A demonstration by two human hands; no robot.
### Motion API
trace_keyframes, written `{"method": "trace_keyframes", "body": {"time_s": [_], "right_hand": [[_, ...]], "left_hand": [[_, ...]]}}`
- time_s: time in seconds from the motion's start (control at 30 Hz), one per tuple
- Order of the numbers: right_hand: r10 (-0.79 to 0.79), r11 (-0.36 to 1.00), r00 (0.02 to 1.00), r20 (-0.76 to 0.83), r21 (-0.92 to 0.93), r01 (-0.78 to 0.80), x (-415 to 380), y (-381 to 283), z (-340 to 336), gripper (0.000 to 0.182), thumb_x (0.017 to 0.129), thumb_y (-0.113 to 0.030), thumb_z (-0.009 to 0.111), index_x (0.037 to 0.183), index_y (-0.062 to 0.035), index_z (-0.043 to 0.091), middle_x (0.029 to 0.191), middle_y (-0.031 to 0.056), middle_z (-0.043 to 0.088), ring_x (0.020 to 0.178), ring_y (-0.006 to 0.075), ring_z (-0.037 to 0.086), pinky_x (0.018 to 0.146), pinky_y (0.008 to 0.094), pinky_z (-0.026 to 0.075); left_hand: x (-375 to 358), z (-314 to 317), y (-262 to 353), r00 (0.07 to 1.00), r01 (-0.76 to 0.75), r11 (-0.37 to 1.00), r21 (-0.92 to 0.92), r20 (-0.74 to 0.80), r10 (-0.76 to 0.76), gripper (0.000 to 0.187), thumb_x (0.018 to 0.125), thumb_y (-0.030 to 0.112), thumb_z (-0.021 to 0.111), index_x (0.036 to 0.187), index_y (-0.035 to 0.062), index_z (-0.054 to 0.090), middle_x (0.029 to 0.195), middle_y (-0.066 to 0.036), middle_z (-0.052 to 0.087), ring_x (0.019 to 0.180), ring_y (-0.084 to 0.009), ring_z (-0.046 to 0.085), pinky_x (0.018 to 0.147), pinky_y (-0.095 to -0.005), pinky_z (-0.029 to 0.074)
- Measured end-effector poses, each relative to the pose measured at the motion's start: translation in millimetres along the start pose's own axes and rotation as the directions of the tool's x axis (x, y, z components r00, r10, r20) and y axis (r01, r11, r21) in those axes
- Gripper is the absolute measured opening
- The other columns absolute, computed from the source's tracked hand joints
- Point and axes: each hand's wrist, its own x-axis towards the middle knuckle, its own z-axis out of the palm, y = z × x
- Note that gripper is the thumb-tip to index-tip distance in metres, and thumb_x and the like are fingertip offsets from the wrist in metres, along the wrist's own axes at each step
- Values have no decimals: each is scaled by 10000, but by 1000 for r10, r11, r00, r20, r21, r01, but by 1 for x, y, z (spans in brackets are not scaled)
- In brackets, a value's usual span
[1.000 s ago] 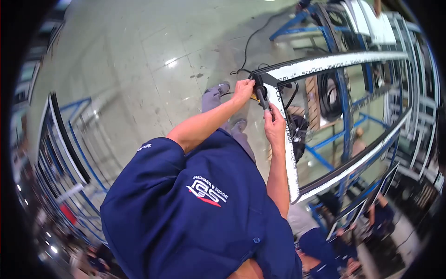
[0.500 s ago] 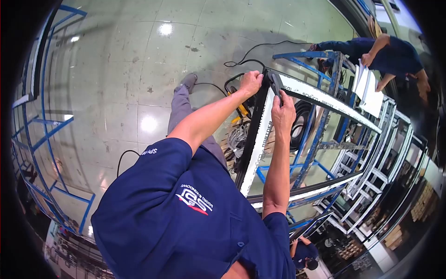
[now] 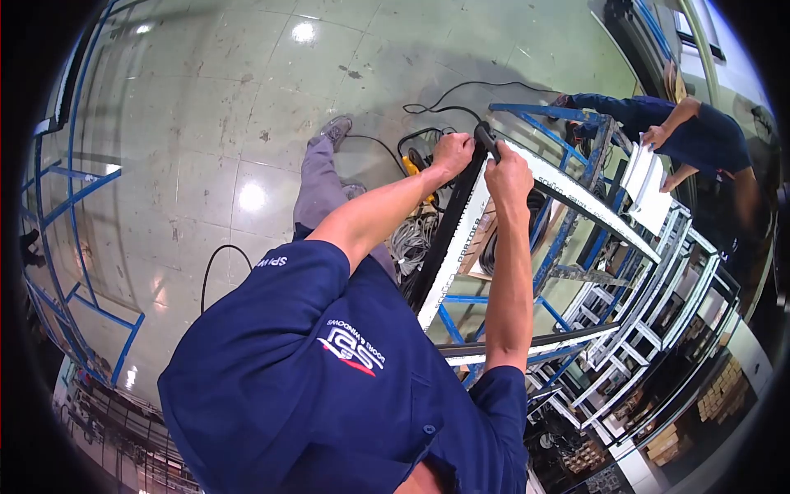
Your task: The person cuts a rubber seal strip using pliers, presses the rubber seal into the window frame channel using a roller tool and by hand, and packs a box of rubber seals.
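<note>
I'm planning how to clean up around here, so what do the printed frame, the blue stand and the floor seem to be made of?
Frame: probably metal or plastic profile; printed white film seems to cover it, hiding the finish.
Stand: likely painted steel, given its slim blue bars and scuffed paint.
Floor: glossy, probably ceramic or stone tile, judging by joint lines and bright reflections.

From the person's head, the single camera looks forward and steeply down, very near the shirt (image 3: 296, 395), with the left hand (image 3: 453, 154) and right hand (image 3: 509, 173) farther out; its wide, bowed view takes in the floor (image 3: 206, 140) and a co-worker (image 3: 699, 136) at right.
</note>
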Motion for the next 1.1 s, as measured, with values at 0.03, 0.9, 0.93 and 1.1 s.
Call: {"method": "trace_keyframes", "body": {"time_s": [0.03, 0.9, 0.93, 1.1], "right_hand": [[-26, 1000, 1000, 14, -3, 26, 3, -3, -3, 326, 793, -166, 636, 1112, -127, 688, 895, 209, 698, 885, 420, 662, 786, 500, 521], [-86, 987, 995, 59, -132, 93, -11, -17, 19, 152, 831, -133, 590, 925, -30, 652, 831, 211, 680, 785, 422, 673, 703, 512, 531], [-86, 987, 995, 55, -129, 93, -14, -18, 20, 155, 835, -138, 590, 930, -31, 650, 832, 208, 678, 780, 421, 673, 700, 512, 531], [-78, 991, 996, 48, -107, 82, -4, -18, 19, 182, 831, -138, 597, 986, -49, 636, 822, 206, 669, 792, 417, 676, 685, 519, 534]], "left_hand": [[-1, -1, 3, 1000, 11, 1000, 17, 1, -11, 272, 892, 263, 566, 832, 28, 689, 813, -224, 670, 803, -427, 656, 702, -517, 523], [-32, -4, 12, 999, 17, 999, 48, -40, -15, 245, 839, 217, 607, 746, 0, 676, 795, -192, 640, 768, -392, 639, 703, -487, 518], [-33, -4, 12, 999, 22, 998, 52, -33, -20, 240, 837, 207, 601, 742, -1, 676, 794, -194, 641, 773, -390, 643, 706, -484, 527], [-39, -6, 14, 999, 24, 999, 32, -32, -23, 216, 832, 184, 601, 748, 3, 683, 768, -207, 623, 750, -389, 639, 688, -484, 522]]}}
